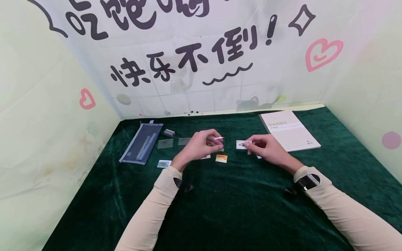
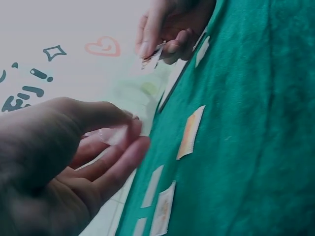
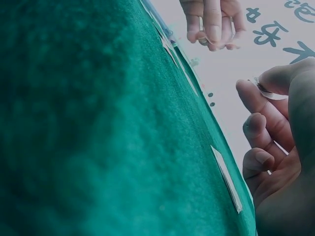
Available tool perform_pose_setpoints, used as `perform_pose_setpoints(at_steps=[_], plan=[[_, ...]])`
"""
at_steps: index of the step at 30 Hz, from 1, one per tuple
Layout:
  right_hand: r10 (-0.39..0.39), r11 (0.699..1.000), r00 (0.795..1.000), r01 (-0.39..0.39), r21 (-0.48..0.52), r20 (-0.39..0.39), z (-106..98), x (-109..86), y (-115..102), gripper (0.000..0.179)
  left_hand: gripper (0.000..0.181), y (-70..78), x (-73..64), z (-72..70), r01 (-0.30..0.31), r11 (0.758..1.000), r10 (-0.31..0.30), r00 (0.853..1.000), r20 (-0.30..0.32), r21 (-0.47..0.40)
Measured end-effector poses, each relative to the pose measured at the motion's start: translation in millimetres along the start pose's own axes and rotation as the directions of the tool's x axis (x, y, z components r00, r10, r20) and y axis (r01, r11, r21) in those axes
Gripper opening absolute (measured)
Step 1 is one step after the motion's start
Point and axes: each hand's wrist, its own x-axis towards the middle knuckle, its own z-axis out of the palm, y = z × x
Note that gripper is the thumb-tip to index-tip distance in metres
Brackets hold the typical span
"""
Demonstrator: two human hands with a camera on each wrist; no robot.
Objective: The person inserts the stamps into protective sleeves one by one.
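Dark green velvet cloth [image 1: 238,209] below both hands. Left hand [image 1: 201,145], mid-scene, pinches a small clear plastic film [image 2: 113,135]; right hand [image 1: 268,148] pinches a small white printed card [image 1: 240,144], left of the white "Gambit" notebook [image 1: 290,134]. Head view gives me the card's print; right wrist view, just a sliver, plus curled lower fingers [image 3: 259,158].

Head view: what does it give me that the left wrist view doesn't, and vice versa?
Only the head view: the zip pouch, the small block beside it, the blue-green stamp, and the lettering on the notebook.

Only the left wrist view: the palm side of the left hand, and most of the pale stamp, largely hidden by that hand in the head view.

Both: the left hand pinching a clear sleeve, the right hand pinching a small stamp, and the orange stamp on the green cloth.
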Motion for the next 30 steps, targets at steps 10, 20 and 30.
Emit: perform_pose_setpoints(at_steps=[10, 20, 30], plan=[[-0.028, 0.999, 0.999, 0.028, 0.016, -0.027, 1, 0.3, 1, 0.021, 0.009, -6.1, 2.8, 9.9, -0.096, 0.995, 0.096, 0.994, -0.056, 0.005], [-0.024, 0.999, 0.999, 0.025, 0.045, -0.031, 1, 0.6, 1, 0.022, 0.019, -8.4, 4.1, 16.2, -0.052, 0.992, 0.053, 0.999, 0.006, -0.115], [-0.033, 0.994, 0.999, 0.034, 0.108, -0.008, 2, 0.8, 2, 0.024, 0.016, -9.2, 4.7, 25.4, -0.033, 0.997, 0.032, 0.999, -0.019, -0.063]])
